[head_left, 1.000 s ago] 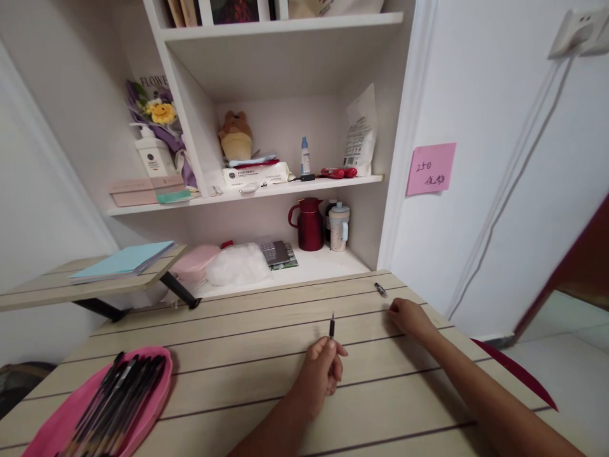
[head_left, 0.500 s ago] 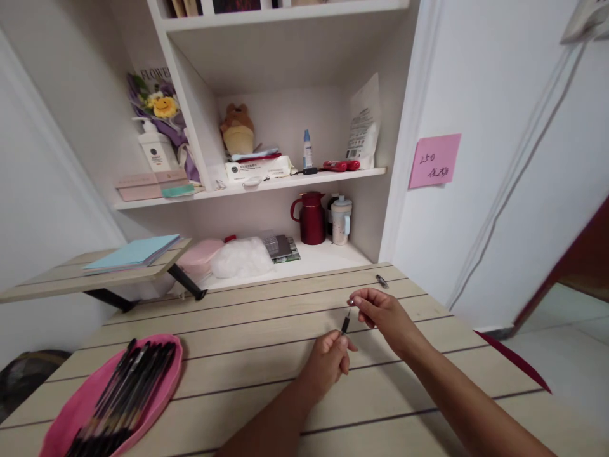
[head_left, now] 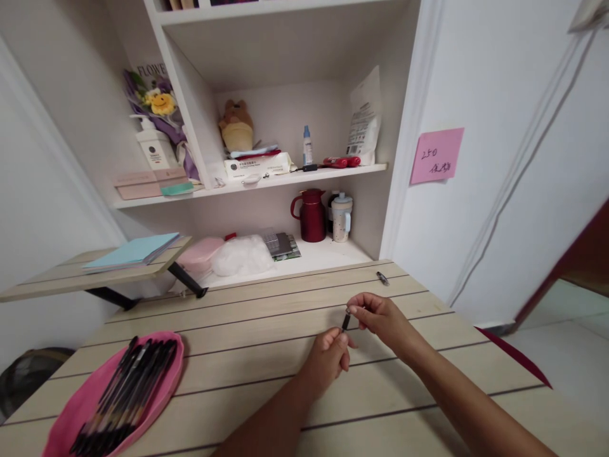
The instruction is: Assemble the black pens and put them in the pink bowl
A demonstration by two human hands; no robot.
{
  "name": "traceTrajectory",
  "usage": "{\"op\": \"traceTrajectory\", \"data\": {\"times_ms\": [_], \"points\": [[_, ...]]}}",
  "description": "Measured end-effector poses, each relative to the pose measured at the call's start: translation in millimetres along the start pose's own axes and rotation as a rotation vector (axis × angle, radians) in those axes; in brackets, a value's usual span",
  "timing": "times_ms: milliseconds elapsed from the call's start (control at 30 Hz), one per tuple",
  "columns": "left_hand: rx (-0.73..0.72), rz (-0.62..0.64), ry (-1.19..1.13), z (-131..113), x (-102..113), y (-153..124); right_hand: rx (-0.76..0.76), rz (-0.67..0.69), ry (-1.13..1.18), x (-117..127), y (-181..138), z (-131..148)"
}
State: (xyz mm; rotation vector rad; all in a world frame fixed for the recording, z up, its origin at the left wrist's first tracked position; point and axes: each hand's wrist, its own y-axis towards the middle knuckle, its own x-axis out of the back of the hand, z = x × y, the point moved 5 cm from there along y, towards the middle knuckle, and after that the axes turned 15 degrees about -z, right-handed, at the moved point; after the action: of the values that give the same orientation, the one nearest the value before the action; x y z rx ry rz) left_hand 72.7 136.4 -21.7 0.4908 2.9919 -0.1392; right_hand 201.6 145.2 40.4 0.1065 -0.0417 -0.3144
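My left hand [head_left: 328, 357] is closed around a pen [head_left: 346, 322], whose black grip end points up and away from me. The rest of the pen is hidden inside that hand. At the pen's front end, my right hand [head_left: 373, 314] pinches a small, shiny tip piece with thumb and forefinger, and it appears to touch the pen. A short dark piece that looks like a pen cap [head_left: 382, 278] lies on the table beyond my right hand. To the left, a pink tray [head_left: 174, 374] holds several black pens [head_left: 130, 387].
The slatted wooden table [head_left: 238, 387] meets a white shelf unit at the back. There stand a red jug [head_left: 313, 216] and a pale cup [head_left: 341, 219]. On the left, a raised wooden stand [head_left: 157, 270] carries blue paper [head_left: 133, 251]. A pink note [head_left: 436, 155] is on the wall.
My right hand has moved slightly down and toward me, bringing the small tip piece onto the pen's front end. My left hand has stayed nearly still with the pen.
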Motion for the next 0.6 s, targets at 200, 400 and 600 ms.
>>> {"op": "traceTrajectory", "data": {"times_ms": [200,400,600], "points": [[0.000,-0.005,0.000,-2,-1,-2,-0.142,0.055,0.096,1,-4,-5],[-0.017,0.012,0.012,-4,-1,-2,-0.146,0.050,0.066,0,-3,-9],[-0.030,0.000,0.014,-1,-1,-1,-0.142,0.090,0.073,-4,-6,-11]]}}
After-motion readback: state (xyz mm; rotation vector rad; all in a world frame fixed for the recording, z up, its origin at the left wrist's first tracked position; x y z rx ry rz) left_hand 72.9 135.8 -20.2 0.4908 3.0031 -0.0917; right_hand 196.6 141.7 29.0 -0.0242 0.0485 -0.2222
